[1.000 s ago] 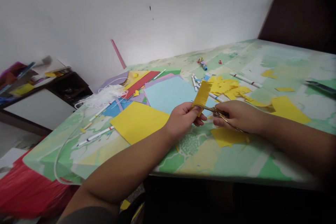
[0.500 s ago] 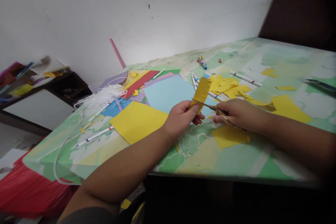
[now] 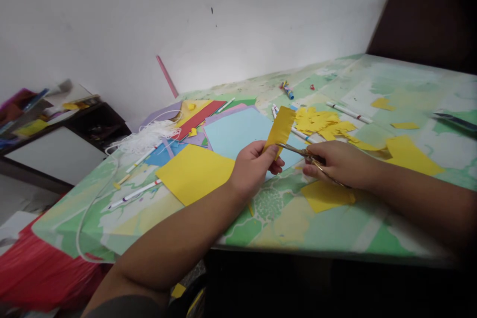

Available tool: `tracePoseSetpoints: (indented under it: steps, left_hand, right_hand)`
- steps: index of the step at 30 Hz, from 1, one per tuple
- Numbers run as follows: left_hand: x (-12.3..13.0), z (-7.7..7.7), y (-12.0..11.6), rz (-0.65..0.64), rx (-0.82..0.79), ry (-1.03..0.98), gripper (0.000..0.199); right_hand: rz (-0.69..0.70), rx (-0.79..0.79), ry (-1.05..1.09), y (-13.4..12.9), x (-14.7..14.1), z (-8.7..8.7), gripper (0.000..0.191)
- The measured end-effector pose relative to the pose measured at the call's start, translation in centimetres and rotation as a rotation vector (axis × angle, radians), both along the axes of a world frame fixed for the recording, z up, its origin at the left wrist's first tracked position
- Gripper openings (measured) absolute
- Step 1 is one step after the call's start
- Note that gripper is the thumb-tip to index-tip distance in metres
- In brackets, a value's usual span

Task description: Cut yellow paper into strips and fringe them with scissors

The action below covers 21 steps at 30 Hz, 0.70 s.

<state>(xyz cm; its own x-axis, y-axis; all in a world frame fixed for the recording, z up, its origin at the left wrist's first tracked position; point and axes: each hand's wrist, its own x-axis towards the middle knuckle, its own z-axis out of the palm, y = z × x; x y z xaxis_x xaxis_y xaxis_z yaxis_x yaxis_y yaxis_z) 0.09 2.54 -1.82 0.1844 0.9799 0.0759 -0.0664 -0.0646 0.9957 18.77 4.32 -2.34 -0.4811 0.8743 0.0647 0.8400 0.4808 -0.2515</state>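
A yellow paper strip (image 3: pixel 281 126) with small cuts along its right edge is pinched between the thumb and fingers of my left hand (image 3: pixel 257 161). My right hand (image 3: pixel 331 159) grips a pair of gold-handled scissors (image 3: pixel 298 150); the blade tips are at the strip's lower right edge, close to my left thumb. Behind the strip lies a pile of fringed yellow paper (image 3: pixel 320 121). A yellow paper piece (image 3: pixel 326 196) rests under my right wrist, and a larger yellow sheet (image 3: pixel 197 171) lies left of my left hand.
Light blue paper (image 3: pixel 238 131), a red strip (image 3: pixel 201 119) and white string (image 3: pixel 154 134) lie to the left. Several markers (image 3: pixel 348 112) are scattered about. A dark blade-like tool (image 3: pixel 456 121) sits far right. The table's front edge (image 3: pixel 298 248) runs below my arms.
My left hand and the paper strip have shifted slightly left, away from the scissors. The blades no longer cross the strip as far; my right hand stays nearly in place.
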Motion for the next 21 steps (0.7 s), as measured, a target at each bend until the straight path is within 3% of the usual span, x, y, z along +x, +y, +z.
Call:
tracePoseSetpoints:
  steps: [10,21]
  left_hand:
    - [0.44,-0.65,0.16,0.020,0.012,-0.083,0.017]
    - [0.92,-0.38,-0.23,0.005,-0.028,-0.055,0.022]
  right_hand:
    - [-0.011,0.025,-0.019,-0.10,-0.38,-0.07,0.039]
    - [-0.013,0.019,0.000,-0.38,-0.66,0.08,0.038]
